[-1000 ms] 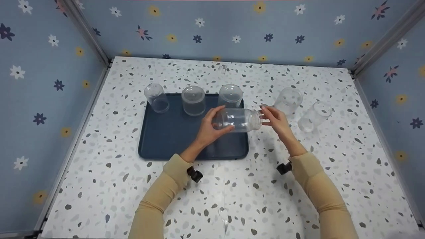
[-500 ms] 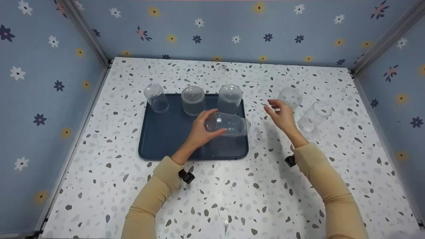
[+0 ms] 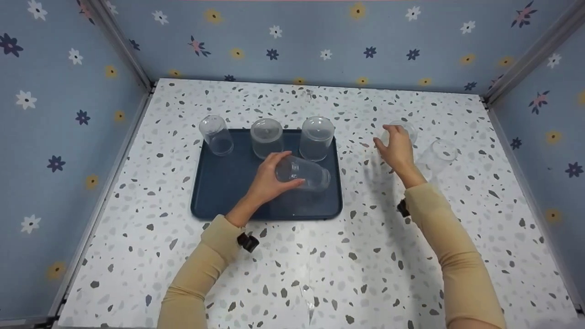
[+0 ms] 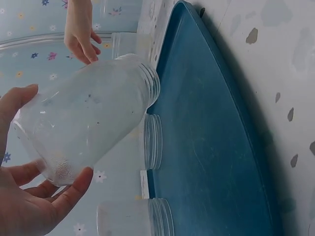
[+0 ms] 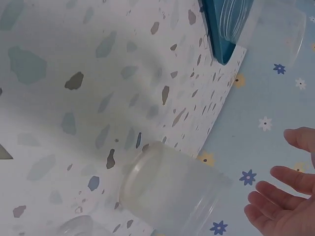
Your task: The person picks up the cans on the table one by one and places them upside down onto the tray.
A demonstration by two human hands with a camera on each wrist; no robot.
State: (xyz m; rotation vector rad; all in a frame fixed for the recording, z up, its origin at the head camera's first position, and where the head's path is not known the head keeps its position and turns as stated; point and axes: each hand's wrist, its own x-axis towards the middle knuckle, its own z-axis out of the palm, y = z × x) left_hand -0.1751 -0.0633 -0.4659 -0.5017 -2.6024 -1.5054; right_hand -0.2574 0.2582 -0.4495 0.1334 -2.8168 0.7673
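My left hand (image 3: 269, 180) grips a clear jar (image 3: 305, 173) round its base and holds it tilted above the dark blue tray (image 3: 224, 196). In the left wrist view the jar's threaded mouth (image 4: 150, 83) slants down toward the tray. Three more clear jars stand mouth down along the tray's back: a left one (image 3: 217, 137), a middle one (image 3: 267, 137) and a right one (image 3: 316, 137). My right hand (image 3: 396, 148), fingers spread, is over a clear jar (image 5: 170, 191) on the table; the right wrist view shows a gap between them.
Another clear jar (image 3: 438, 155) stands on the speckled table (image 3: 365, 256), right of my right hand and partly behind it. Flowered blue panels (image 3: 301, 41) close off the back and both sides.
My right hand has let go of the held jar's mouth and moved right and back to the jar on the table. My left hand has carried its jar left, tipping the mouth down.
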